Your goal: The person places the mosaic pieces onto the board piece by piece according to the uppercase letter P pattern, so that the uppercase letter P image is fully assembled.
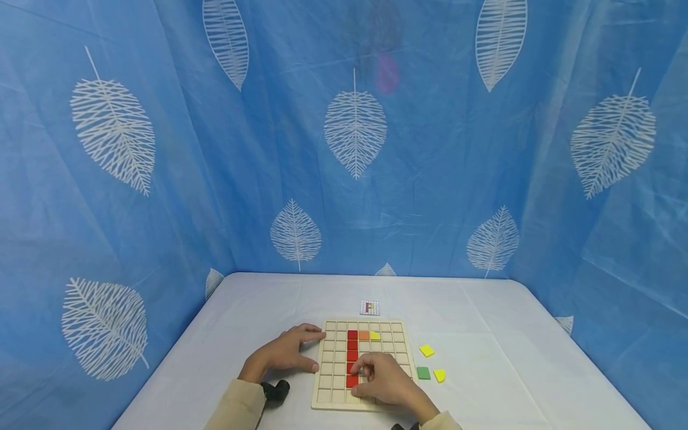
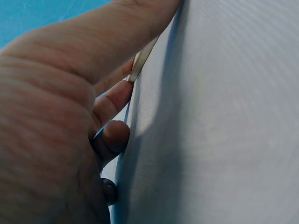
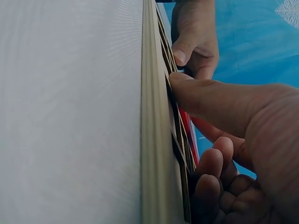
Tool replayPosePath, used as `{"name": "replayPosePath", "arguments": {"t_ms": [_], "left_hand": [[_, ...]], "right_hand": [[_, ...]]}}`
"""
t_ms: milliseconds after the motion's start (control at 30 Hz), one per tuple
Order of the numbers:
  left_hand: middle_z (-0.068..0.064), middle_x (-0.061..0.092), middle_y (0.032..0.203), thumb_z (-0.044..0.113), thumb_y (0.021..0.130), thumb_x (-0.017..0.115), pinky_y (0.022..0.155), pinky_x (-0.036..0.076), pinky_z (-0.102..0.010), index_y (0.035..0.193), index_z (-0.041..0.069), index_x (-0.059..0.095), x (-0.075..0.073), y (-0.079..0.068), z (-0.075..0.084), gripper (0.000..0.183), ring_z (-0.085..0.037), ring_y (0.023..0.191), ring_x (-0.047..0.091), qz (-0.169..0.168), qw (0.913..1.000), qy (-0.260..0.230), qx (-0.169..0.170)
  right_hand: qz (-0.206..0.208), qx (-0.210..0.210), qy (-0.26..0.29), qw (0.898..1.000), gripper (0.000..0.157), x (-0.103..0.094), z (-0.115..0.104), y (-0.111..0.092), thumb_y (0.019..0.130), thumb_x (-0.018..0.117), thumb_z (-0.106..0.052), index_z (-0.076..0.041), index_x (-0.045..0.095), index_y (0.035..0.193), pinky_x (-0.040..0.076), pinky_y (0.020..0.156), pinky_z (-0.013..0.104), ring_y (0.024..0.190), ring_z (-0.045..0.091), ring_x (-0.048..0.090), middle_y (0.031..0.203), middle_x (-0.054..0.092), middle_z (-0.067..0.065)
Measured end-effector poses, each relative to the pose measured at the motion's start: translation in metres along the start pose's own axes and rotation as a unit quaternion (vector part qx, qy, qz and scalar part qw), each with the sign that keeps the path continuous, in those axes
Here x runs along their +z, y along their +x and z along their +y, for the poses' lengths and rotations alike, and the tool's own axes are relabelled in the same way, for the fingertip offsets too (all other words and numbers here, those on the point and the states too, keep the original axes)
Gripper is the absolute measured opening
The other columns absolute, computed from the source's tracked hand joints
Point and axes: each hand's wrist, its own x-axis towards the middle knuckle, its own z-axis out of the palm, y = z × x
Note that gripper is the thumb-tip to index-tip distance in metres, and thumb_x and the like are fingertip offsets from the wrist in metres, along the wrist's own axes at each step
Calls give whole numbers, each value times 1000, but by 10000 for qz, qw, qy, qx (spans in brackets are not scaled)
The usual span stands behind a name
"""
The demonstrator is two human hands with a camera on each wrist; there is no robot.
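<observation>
A wooden grid board (image 1: 325,391) lies flat on the table. One of its columns holds several red tiles (image 1: 352,345). Beside the top red one sit an orange tile (image 1: 364,335) and a yellow tile (image 1: 375,335). My left hand (image 1: 287,351) rests at the board's left edge, fingers and thumb spread and touching it. Over the lower middle of the board is my right hand (image 1: 384,379); its index finger and thumb reach down around the lowest red tile (image 1: 352,381). In the right wrist view the thumb (image 3: 205,95) touches the board, with no piece visibly lifted.
Right of the board lie a yellow piece (image 1: 426,350), a green square tile (image 1: 423,373) and a yellow round-edged piece (image 1: 439,375). A small printed pattern card (image 1: 369,307) lies behind the board. Blue leaf-patterned curtains (image 1: 419,179) surround the white table (image 1: 500,364).
</observation>
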Motion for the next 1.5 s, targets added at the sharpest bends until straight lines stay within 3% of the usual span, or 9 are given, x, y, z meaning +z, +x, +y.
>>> {"name": "replayPosePath", "arguments": {"t_ms": [467,933,1167,1500], "left_hand": [[-7,47,150,42,76,87,114,33,-65,148,23,52,0,0,2,83,-37,143,40,5,10000,6,1],[-7,47,150,41,75,87,114,32,-66,148,22,53,-2,-1,5,83,-37,143,40,34,10000,47,-20],[-8,47,151,41,75,87,114,31,-66,148,21,52,-2,-1,5,83,-38,143,39,40,10000,-10,19],[-8,47,150,41,74,88,115,29,-67,147,20,53,-2,-1,6,83,-39,144,38,48,10000,-14,-40]], "right_hand": [[-159,-22,472,9988,24,-6,1,-2,77,87,-26,-20,74,97,39,56,19,66,6,48,78,56,-4],[22,-559,441,9975,28,-21,-7,-4,83,82,-24,-12,73,107,47,60,19,70,2,53,82,57,-3],[177,-650,196,9975,29,-36,-12,-8,86,80,-28,-13,73,110,48,62,22,72,4,54,82,56,-5],[430,-774,429,9952,29,-60,-11,-16,88,77,-26,-17,70,115,47,60,24,71,5,52,85,55,-1]]}}
